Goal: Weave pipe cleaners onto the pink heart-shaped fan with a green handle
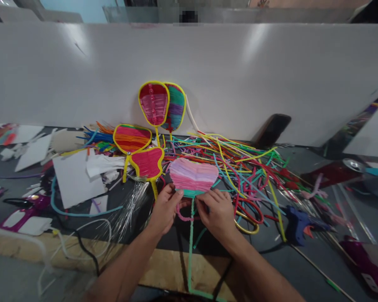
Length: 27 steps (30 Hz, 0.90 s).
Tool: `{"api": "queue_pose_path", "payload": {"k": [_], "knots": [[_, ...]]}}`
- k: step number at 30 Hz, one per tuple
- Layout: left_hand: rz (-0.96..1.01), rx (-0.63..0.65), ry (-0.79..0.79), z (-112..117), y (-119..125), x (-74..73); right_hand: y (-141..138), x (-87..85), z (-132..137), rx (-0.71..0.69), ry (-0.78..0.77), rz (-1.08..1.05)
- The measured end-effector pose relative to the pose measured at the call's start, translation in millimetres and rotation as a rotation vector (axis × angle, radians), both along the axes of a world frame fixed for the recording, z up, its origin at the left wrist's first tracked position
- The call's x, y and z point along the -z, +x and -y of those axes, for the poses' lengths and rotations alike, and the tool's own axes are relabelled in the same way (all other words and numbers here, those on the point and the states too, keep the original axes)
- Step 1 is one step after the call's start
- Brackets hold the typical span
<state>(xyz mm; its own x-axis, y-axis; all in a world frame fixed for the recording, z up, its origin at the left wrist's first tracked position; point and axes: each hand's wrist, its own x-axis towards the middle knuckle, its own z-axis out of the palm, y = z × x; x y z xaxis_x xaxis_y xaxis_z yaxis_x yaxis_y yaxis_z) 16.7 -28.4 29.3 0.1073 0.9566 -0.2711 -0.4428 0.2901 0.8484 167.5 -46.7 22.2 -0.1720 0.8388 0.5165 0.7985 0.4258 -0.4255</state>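
Note:
Between my two hands is a fan-shaped piece (193, 175) covered in pink, lilac and green pipe cleaners. My left hand (166, 207) pinches its lower left edge, thumb on the front. At the lower right edge, my right hand (217, 209) has its fingers curled in; what lies under the fingertips is partly hidden. A long green pipe cleaner (191, 247) hangs from the bottom of the piece toward me. Beside my left fingers a pink pipe cleaner (183, 217) makes a curved loop.
Yellow-rimmed fans (153, 105) stand against the white panel (223, 75). Loose pipe cleaners (239, 167) heap behind and right of my hands. A blue glue gun (299, 226), scissors (250, 222), a dark phone (272, 130) and a red can (334, 172) are rightward. White card (78, 178) lies left.

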Motion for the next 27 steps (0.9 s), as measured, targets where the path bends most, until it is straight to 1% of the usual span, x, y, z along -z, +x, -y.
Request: {"api": "queue_pose_path", "payload": {"k": [2,4,7,10,12,14,16,19,22,27], "knots": [[-0.007,-0.003,0.038,1.0,0.3,1.9,-0.7,-1.0,0.2,0.001,0.015,0.013],[-0.033,-0.032,0.068,1.6,1.1,4.1,-1.5,-1.1,0.3,-0.002,0.02,0.028],[-0.042,-0.087,0.059,1.0,2.4,6.0,-2.6,0.5,0.7,-0.012,0.03,0.029],[-0.007,-0.133,0.056,-1.3,2.7,6.0,-2.5,1.4,2.3,0.001,0.096,0.026],[0.012,-0.156,0.062,-3.1,2.2,5.9,-2.4,0.3,3.8,0.002,0.158,0.067],[0.019,-0.168,0.066,-4.2,1.5,6.3,-3.6,-2.0,5.6,-0.015,0.187,0.135],[0.013,-0.184,0.07,-4.4,1.0,6.9,-6.1,-4.4,7.0,-0.024,0.175,0.195],[0.007,-0.204,0.079,-3.4,1.0,7.1,-9.8,-6.3,8.1,-0.017,0.11,0.238],[0.002,-0.211,0.073,-2.2,1.5,6.0,-10.7,-5.7,7.9,-0.032,0.055,0.213],[-0.009,-0.226,0.077,-2.0,1.9,4.5,-9.1,-2.6,6.7,-0.057,0.009,0.163]]}}
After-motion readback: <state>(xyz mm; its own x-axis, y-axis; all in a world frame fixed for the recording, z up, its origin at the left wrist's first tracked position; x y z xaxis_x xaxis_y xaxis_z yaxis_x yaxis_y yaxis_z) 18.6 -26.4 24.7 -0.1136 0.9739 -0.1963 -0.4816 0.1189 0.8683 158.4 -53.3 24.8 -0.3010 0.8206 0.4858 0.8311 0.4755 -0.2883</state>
